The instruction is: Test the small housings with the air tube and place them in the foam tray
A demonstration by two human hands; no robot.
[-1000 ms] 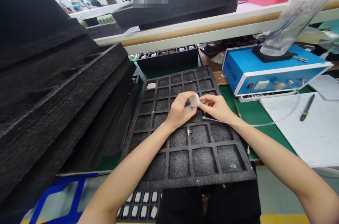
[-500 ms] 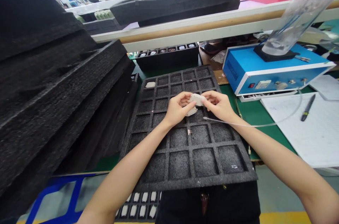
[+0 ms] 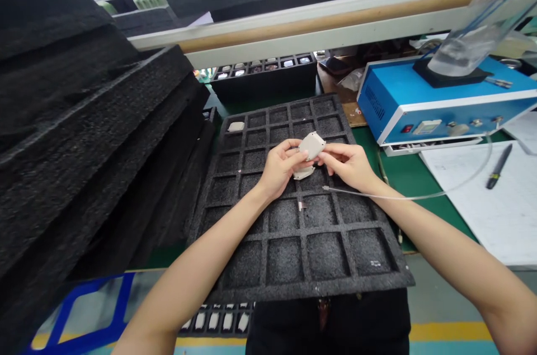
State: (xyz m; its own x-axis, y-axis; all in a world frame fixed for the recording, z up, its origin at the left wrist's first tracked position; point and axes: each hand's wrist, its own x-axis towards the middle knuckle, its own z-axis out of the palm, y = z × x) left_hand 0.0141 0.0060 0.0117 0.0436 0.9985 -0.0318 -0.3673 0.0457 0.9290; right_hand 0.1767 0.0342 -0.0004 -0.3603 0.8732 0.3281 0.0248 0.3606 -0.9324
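A small off-white plastic casing (image 3: 312,144) with rounded corners is held above the black foam tray (image 3: 302,291). My left hand (image 3: 277,169) pinches its left side between thumb and fingers. At its lower right corner, the thumb and fingers of my right hand (image 3: 351,166) close on the edge. A second off-white casing (image 3: 304,174) shows just below, close to my left fingertips; whether it is gripped or lies in the tray, I cannot tell. Another casing (image 3: 236,127) sits in the tray's far left compartment. Beside my right wrist runs a thin clear hose (image 3: 403,197) with a small tip.
Stacked black foam trays (image 3: 138,137) rise on the left. A blue dispenser box (image 3: 448,103) carrying a clear cylinder (image 3: 474,31) stands at right, near paper sheets (image 3: 474,187) and a pen (image 3: 499,166). Behind is a shelf rail (image 3: 335,17). Below, a lower tray holds several casings (image 3: 227,321).
The upper casing has been tipped up and turned so its broad face shows more. My right fingers have shifted down to its lower corner. The view has tilted slightly downward.
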